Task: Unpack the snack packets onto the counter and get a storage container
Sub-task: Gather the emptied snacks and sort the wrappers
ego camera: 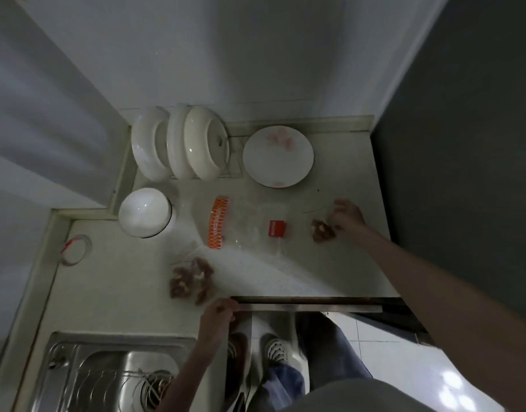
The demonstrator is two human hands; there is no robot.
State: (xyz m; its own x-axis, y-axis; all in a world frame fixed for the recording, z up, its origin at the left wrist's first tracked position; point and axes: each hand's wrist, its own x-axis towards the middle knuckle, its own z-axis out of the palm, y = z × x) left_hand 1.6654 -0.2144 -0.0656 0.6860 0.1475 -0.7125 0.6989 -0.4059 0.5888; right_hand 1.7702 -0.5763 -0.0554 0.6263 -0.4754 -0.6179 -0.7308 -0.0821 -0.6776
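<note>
The right hand (346, 217) is reaching out over the surface (285, 272), and its fingers are curling down onto a small pile of brown snack pieces (322, 230); it seems to be pinching them, but the exact grip is blurred. Just to the left of this hand a clear bag with a red label (277, 228) is lying flat. Further left an orange packet (217, 223) is lying inside clear plastic. Beyond the hand, near the wall, a white plate (278, 157) with a faint pink pattern is lying.

The left hand (218, 312) is gripping the front edge of the surface, with the fingers curling over the metal rim of a drawer (309, 307) that is standing open. Just beyond this hand a second, bigger pile of snack pieces (190, 281) in clear wrapping is lying on the surface. Further out a white bowl (145, 212) is standing upside down, and behind it several white dishes (178, 142) are standing on edge in a rack. To the left of this hand a roll of tape (74, 249) is lying. Below the hand a steel sink (107, 373) is showing.
</note>
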